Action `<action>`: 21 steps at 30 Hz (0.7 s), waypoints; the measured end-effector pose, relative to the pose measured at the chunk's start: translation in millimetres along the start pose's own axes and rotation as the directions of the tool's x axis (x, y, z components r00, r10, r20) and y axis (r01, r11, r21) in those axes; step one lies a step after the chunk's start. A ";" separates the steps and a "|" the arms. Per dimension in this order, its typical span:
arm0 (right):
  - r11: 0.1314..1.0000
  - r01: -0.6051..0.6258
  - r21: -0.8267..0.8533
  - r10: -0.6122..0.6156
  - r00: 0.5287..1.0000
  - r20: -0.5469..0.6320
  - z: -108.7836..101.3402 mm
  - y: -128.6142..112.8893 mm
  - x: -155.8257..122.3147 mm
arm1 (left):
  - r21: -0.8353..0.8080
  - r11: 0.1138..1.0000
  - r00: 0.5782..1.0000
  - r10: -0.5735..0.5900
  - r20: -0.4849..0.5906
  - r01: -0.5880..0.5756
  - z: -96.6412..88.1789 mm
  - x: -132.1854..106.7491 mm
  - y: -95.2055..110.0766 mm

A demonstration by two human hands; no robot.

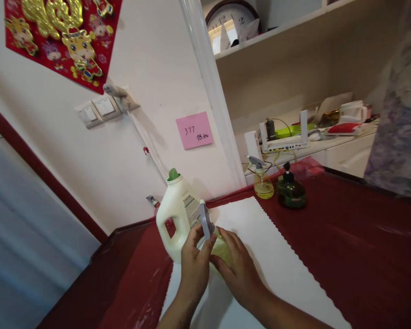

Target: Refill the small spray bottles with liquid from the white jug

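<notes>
A spray bottle (222,250) with a grey trigger head and pale yellow-green contents is between my two hands, over the white mat. My left hand (196,261) is closed on the grey trigger head (207,221), with thumb and fingers pressed to it. Around the bottle's body wraps my right hand (239,267), its thumb at the near side. Just behind my left hand stands a large cream jug (174,214) with a handle. Its mouth is uncapped and shows a green spout insert (173,174). The bottle's base is partly hidden by my fingers.
The white scalloped mat (277,265) lies on a dark red tablecloth (349,237). To the right stand another spray bottle (263,185) and a dark green pump bottle (291,192). Behind them, a white router (286,144) sits on a shelf. The wall bears a pink note (194,130).
</notes>
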State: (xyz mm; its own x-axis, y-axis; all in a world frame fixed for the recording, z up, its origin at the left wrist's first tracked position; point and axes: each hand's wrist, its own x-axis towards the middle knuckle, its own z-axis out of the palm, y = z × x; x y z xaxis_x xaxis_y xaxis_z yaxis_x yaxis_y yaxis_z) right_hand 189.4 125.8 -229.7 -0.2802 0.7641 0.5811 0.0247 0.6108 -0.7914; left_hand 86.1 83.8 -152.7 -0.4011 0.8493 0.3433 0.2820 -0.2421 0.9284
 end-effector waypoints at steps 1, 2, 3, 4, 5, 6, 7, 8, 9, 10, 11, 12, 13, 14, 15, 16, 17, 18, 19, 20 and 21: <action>1.000 -0.004 0.000 0.004 1.000 0.001 -0.1 -0.7 0.3 | 0.020 1.000 1.000 -0.001 0.012 0.001 -1.4 1.3 2.4; 1.000 -0.010 0.001 0.010 1.000 0.002 -0.2 -1.4 0.5 | 0.041 0.999 1.000 -0.001 0.026 0.000 -2.9 2.6 4.8; 1.000 -0.014 0.002 0.014 1.000 0.004 -0.1 -1.9 0.6 | 0.062 0.998 0.999 0.001 0.047 -0.004 -4.5 3.9 7.1; 1.000 -0.017 0.003 0.017 1.000 0.005 0.2 -2.0 0.6 | 0.080 0.997 0.997 0.003 0.071 -0.009 -5.9 5.0 9.0; 1.000 -0.021 0.002 0.021 1.000 0.003 0.6 -1.8 0.3 | 0.095 0.995 0.995 0.003 0.101 -0.013 -7.3 6.1 10.4; 1.000 -0.023 0.000 0.023 1.000 -0.001 1.2 -1.4 -0.2 | 0.102 0.995 0.991 0.001 0.131 -0.014 -8.4 6.9 11.2; 1.000 -0.026 -0.004 0.026 1.000 -0.007 1.8 -0.8 -1.0 | 0.099 0.995 0.988 -0.002 0.155 -0.014 -9.4 7.5 11.1; 1.000 -0.029 -0.008 0.029 0.999 -0.016 2.4 -0.2 -1.9 | 0.090 0.996 0.985 -0.005 0.173 -0.011 -10.1 7.7 10.3; 1.000 -0.026 -0.010 0.026 0.999 -0.023 2.8 0.2 -2.7 | 0.077 0.997 0.983 -0.007 0.183 -0.008 -10.4 7.5 8.8; 1.000 -0.016 -0.012 0.016 1.000 -0.026 2.9 0.3 -3.2 | 0.064 0.998 0.983 -0.005 0.184 -0.006 -10.3 6.8 6.8; 1.000 0.001 -0.013 -0.002 1.000 -0.023 2.7 -0.1 -3.5 | 0.052 0.999 0.984 -0.002 0.178 -0.007 -9.9 5.6 4.7; 1.000 0.024 -0.013 -0.024 1.000 -0.014 2.3 -0.8 -3.4 | 0.043 0.999 0.986 0.002 0.164 -0.009 -8.9 4.0 2.7; 0.999 0.048 -0.014 -0.048 0.999 -0.004 1.7 -1.8 -3.0 | 0.043 0.999 0.989 0.004 0.147 -0.011 -7.5 2.2 1.0; 0.997 0.070 -0.017 -0.070 0.998 0.003 1.0 -2.9 -2.3 | 0.048 0.999 0.992 0.006 0.125 -0.012 -5.6 0.4 -0.2; 0.996 0.084 -0.019 -0.084 0.996 0.003 0.3 -4.0 -1.7 | 0.056 0.998 0.995 0.008 0.103 -0.014 -3.4 -1.2 -0.9; 0.996 0.092 -0.021 -0.092 0.996 -0.002 -0.3 -4.9 -1.1 | 0.065 0.998 0.996 0.011 0.086 -0.016 -0.9 -2.3 -1.0; 0.995 0.098 -0.021 -0.098 0.995 -0.010 -0.7 -5.6 -0.8 | 0.071 0.997 0.997 0.015 0.072 -0.020 1.7 -2.8 -0.8; 0.995 0.102 -0.021 -0.102 0.995 -0.017 -0.9 -6.0 -0.7 | 0.072 0.997 0.998 0.022 0.051 -0.025 4.3 -2.6 -0.3; 0.994 0.104 -0.021 -0.104 0.994 -0.023 -1.0 -6.1 -0.9 | 0.069 0.997 0.999 0.029 0.021 -0.030 6.6 -1.8 0.3; 0.994 0.104 -0.022 -0.104 0.994 -0.027 -0.9 -6.0 -1.3 | 0.063 0.998 0.999 0.032 -0.016 -0.031 8.6 -0.5 1.0; 0.995 0.101 -0.023 -0.102 0.994 -0.028 -0.7 -5.6 -1.7 | 0.057 0.998 0.998 0.032 -0.048 -0.030 10.0 1.0 1.6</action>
State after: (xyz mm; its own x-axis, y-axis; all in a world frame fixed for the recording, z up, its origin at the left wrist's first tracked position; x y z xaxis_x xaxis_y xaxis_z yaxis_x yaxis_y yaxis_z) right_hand 190.4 121.2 -226.1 -0.2547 0.7035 0.6635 0.0188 0.6896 -0.7239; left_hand 94.8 89.0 -152.3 -0.4333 0.8174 0.3796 0.3430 -0.2399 0.9082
